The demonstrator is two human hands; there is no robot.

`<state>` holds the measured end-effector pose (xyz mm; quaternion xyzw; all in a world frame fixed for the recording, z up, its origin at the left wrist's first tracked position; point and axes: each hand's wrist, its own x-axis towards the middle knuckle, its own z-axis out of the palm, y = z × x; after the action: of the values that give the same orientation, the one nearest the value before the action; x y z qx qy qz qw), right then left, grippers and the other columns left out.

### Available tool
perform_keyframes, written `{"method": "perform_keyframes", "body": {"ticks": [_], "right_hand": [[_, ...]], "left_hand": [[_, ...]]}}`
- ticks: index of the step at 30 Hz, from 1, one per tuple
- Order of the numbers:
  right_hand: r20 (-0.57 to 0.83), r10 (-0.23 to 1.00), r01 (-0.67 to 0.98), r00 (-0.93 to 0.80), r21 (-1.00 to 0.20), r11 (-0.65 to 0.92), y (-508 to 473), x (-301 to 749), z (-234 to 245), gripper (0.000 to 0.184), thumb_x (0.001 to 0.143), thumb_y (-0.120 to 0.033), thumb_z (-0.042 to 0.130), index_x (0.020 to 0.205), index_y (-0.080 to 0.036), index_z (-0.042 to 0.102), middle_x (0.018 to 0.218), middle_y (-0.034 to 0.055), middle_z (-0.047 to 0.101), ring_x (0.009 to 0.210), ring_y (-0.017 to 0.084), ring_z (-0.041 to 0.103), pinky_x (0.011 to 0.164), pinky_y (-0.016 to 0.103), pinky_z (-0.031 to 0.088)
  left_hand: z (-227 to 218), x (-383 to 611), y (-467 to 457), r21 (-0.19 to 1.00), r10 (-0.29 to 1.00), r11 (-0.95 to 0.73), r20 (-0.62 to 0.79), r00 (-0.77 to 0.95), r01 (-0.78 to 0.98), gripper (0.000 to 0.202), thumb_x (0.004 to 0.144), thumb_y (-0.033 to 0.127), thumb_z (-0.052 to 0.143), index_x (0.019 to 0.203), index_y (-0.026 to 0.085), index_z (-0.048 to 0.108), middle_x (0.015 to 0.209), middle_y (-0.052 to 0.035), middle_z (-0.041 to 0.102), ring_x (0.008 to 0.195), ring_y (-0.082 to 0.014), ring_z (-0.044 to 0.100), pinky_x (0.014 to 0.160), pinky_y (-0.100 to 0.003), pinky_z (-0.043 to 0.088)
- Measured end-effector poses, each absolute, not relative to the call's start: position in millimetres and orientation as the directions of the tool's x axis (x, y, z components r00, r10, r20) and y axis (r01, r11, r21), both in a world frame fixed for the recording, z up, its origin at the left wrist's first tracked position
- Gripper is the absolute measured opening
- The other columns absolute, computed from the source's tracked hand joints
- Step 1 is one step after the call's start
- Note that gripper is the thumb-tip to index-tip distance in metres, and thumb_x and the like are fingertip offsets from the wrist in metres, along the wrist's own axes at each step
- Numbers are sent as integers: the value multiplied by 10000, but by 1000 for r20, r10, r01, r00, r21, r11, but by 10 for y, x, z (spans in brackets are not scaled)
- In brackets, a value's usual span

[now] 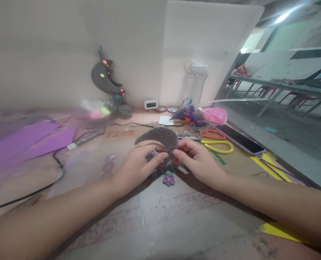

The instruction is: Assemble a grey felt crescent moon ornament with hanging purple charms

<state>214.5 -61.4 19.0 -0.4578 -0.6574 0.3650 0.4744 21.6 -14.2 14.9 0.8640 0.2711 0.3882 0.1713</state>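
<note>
A grey, yarn-wrapped crescent (160, 135) is held up between my hands above the table. My left hand (144, 160) grips its lower left edge, thumb and fingers closed. On the other side, my right hand (197, 159) pinches the crescent's right edge between thumb and fingertips. A small grey and purple paw-shaped charm (168, 180) dangles below, between the hands. Other small pieces behind my fingers are partly hidden and hard to make out.
Beyond the hands lie scissors with yellow handles (221, 147), a blue glue gun (189, 115), a phone (240, 139) and a small clock (151, 104). A decorated crescent (103, 80) leans at the wall by a bottle (197, 83). Purple sheets (35, 141) and a black cable (60, 164) lie left.
</note>
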Motion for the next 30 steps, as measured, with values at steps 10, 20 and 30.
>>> {"method": "perform_keyframes", "body": {"ticks": [10,20,30], "right_hand": [[278,953,216,-123,-929,299,-610,2134,209,99,873,-278,582,827,-209,529,678,-28,610,626,114,588,618,243,491],[270,957,193,-109,-938,287,-631,2139,226,129,868,-299,605,826,-208,525,670,-32,609,622,111,596,626,246,507],[258,961,153,-96,-950,270,-616,2149,199,126,870,-289,613,843,-213,516,668,-36,615,609,106,601,604,238,500]], "left_hand": [[140,228,-124,492,546,-827,587,597,272,168,923,268,592,812,163,661,912,-35,692,898,-165,623,891,-294,462],[177,209,-132,539,563,-804,558,609,251,238,976,247,454,882,173,660,956,-43,695,948,-183,623,914,-317,470],[188,237,-81,663,735,-663,486,473,349,152,916,224,531,896,220,682,913,-23,721,913,-191,658,892,-330,508]]}}
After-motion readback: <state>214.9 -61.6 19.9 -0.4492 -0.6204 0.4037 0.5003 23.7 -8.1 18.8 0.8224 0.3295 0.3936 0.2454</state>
